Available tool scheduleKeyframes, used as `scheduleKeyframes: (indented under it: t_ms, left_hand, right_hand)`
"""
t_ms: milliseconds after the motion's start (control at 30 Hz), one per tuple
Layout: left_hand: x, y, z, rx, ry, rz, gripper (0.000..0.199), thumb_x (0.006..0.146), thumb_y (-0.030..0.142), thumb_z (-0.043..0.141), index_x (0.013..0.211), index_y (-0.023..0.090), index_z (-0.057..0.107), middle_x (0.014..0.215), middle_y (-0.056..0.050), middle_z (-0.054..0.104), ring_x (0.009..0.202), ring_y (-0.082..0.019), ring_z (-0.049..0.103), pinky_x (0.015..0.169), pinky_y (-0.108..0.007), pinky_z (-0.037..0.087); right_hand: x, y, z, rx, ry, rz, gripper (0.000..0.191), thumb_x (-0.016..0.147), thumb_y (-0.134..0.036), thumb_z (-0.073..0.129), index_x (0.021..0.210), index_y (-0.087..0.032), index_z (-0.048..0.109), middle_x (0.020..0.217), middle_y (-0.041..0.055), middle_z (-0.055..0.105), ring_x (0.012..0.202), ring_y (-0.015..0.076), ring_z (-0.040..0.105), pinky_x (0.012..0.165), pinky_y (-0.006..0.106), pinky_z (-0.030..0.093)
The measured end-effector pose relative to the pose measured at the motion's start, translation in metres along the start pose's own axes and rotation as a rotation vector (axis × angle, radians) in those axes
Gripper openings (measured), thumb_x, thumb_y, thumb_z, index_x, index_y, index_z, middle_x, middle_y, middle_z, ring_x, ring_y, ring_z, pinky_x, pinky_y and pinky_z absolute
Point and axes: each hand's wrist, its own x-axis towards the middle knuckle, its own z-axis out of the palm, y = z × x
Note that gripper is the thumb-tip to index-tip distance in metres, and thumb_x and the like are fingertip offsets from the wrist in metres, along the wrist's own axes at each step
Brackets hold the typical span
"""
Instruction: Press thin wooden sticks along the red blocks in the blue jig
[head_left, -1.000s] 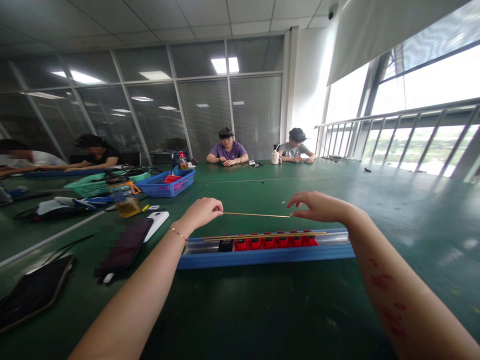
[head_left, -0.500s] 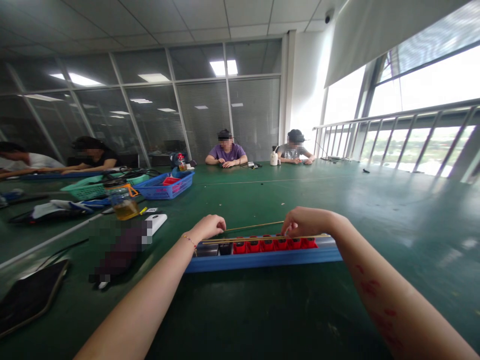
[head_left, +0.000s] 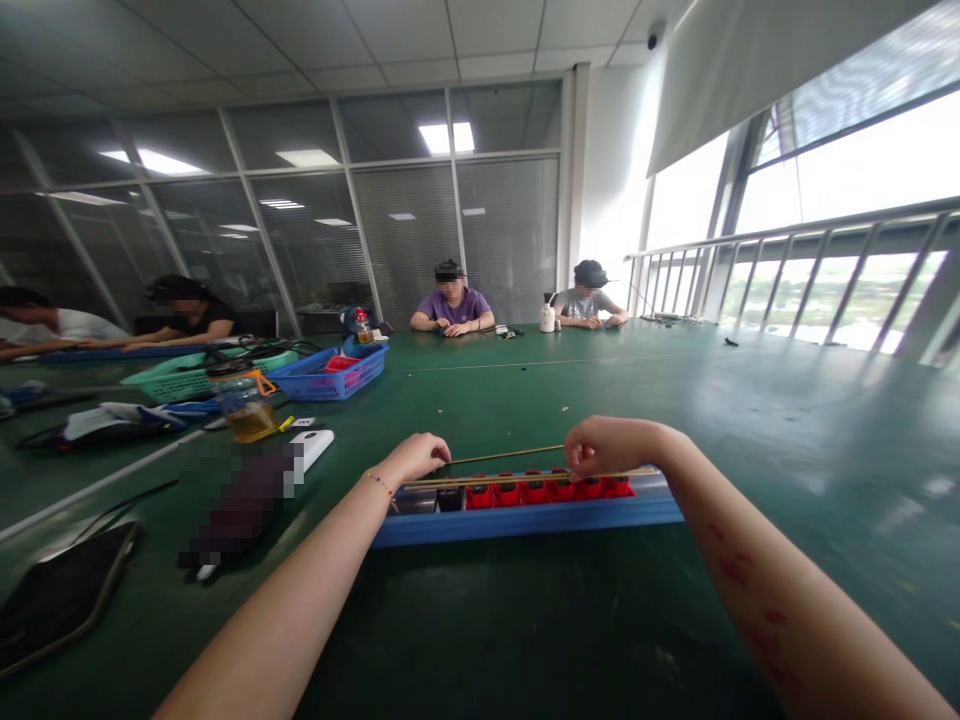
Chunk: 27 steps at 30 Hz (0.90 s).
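Worktop [head_left: 480,610]: green, broad.
Thin stick [head_left: 510,455]: beyond far edge of blue tray [head_left: 525,533]; likely light, springy, snappable; best pinched near ends.
Left hand [head_left: 418,457]: pinched on left end.
Right hand [head_left: 606,446]: at right end; cannot tell whether clamped.

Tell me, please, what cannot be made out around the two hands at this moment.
All in the head view:
Thin stick: right end hidden by the right hand, left end by the left hand.
Blue tray: ends hidden by the left arm and right arm.
Black piece: details too small.
Dark device: cut off by the left edge.
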Motion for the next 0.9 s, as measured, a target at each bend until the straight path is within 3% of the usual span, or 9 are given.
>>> scheduleKeyframes:
  t_ms: [267, 533, 733, 900]
  left_hand:
    - [0.0, -0.003, 0.001, -0.018, -0.011, 0.019, 0.02, 0.073, 0.024, 0.05, 0.086, 0.02, 0.065, 0.088, -0.002, 0.067, 0.082, -0.013, 0.061, 0.071, -0.02, 0.044]
    - [0.0, -0.003, 0.001, -0.02, -0.015, 0.014, 0.021, 0.072, 0.024, 0.049, 0.086, 0.02, 0.064, 0.091, -0.002, 0.067, 0.084, -0.014, 0.06, 0.073, -0.021, 0.044]
    - [0.0, -0.005, 0.002, -0.042, -0.032, 0.022, 0.023, 0.072, 0.025, 0.049, 0.088, 0.02, 0.064, 0.091, -0.002, 0.067, 0.084, -0.014, 0.06, 0.073, -0.021, 0.044]
    - [-0.001, -0.002, 0.0, -0.039, -0.029, 0.018, 0.024, 0.074, 0.03, 0.048, 0.087, 0.02, 0.064, 0.09, -0.002, 0.067, 0.083, -0.014, 0.06, 0.071, -0.021, 0.043]
  right_hand:
    - [-0.012, 0.007, -0.013, 0.036, 0.065, 0.008, 0.026, 0.073, -0.041, 0.052, 0.079, -0.018, 0.063, 0.073, 0.0019, 0.065, 0.064, 0.0148, 0.057, 0.056, 0.022, 0.04]
    - [-0.047, 0.029, -0.027, 0.17, 0.111, 0.206, 0.027, 0.076, -0.04, 0.044, 0.084, -0.019, 0.058, 0.079, 0.0021, 0.067, 0.055, 0.0132, 0.057, 0.048, 0.023, 0.041]
    - [-0.024, 0.039, -0.015, 0.067, 0.114, 0.24, 0.018, 0.07, -0.026, 0.049, 0.081, -0.02, 0.061, 0.075, 0.0018, 0.068, 0.067, 0.0168, 0.06, 0.053, 0.023, 0.041]
    - [0.004, 0.045, 0.007, 0.143, 0.042, 0.251, 0.027, 0.068, -0.018, 0.046, 0.092, -0.018, 0.059, 0.079, 0.0024, 0.068, 0.057, 0.0143, 0.06, 0.049, 0.022, 0.042]
